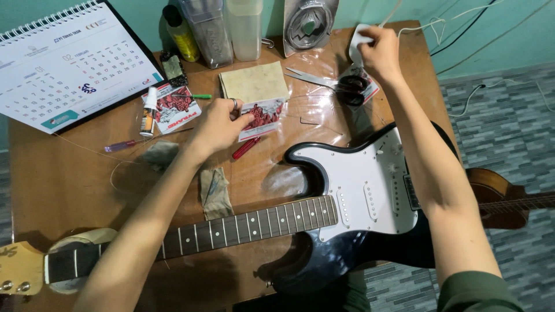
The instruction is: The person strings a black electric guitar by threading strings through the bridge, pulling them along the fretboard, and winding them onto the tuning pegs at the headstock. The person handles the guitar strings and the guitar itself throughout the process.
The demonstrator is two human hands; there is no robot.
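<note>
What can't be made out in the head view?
- White object under the right hand: fingers cover most of it, kind unclear.
- Guitar headstock: cut off by left edge.
- Second guitar: cut off by right edge, partly behind the forearm.
- Packet at the left hand: grip hidden by the hand.
- Bottles: tops cut off by top edge.

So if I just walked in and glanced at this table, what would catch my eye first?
Most likely the black electric guitar with its white pickguard, lying across the wooden table with its neck pointing left. Above it, the left hand holds a small red-and-white packet at the table's middle, while the right hand reaches to a white object at the far edge. A big desk calendar stands in the far left corner.
</note>
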